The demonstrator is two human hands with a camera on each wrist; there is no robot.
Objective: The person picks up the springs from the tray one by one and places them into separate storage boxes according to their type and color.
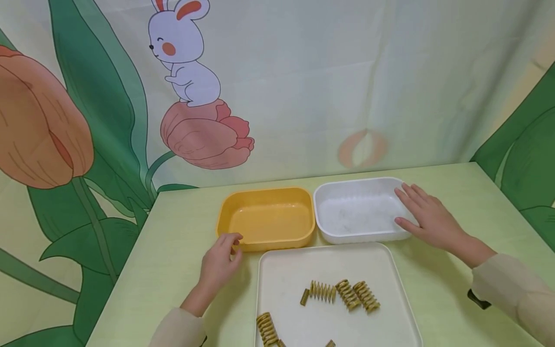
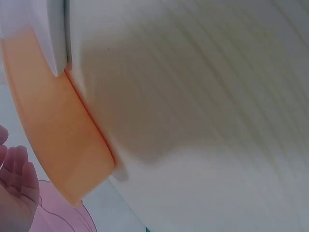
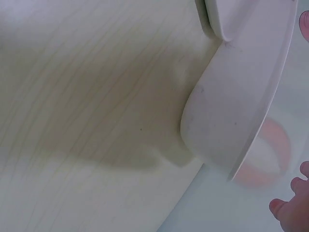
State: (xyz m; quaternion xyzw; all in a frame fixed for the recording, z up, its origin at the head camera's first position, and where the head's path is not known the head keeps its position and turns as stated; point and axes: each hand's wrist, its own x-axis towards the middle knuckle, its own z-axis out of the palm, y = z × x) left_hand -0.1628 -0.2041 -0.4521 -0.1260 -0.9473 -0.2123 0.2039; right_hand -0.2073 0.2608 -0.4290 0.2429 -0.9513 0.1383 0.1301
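Observation:
My left hand [image 1: 220, 260] hovers by the near left corner of a yellow plastic bin [image 1: 265, 242], fingers loosely bent and holding nothing. In the left wrist view its fingers [image 2: 20, 179] show beside the orange-looking bin wall [image 2: 67, 125]. At the right end of a white plastic bin [image 1: 364, 236] is my right hand [image 1: 431, 219], fingers spread and fairly straight; whether it touches the rim I cannot tell. The right wrist view has the fingertips [image 3: 294, 208] apart from the white bin wall [image 3: 231, 106]. Both bins hold nothing.
A pale tray [image 1: 338, 260] lies in front of the bins. On it are coil springs: a thin open one [image 1: 323, 291], thick ones [image 1: 366, 296], a small one [image 1: 305, 297] and a thick one [image 1: 267, 329] near the left edge. A printed curtain [image 1: 295, 86] hangs behind the table.

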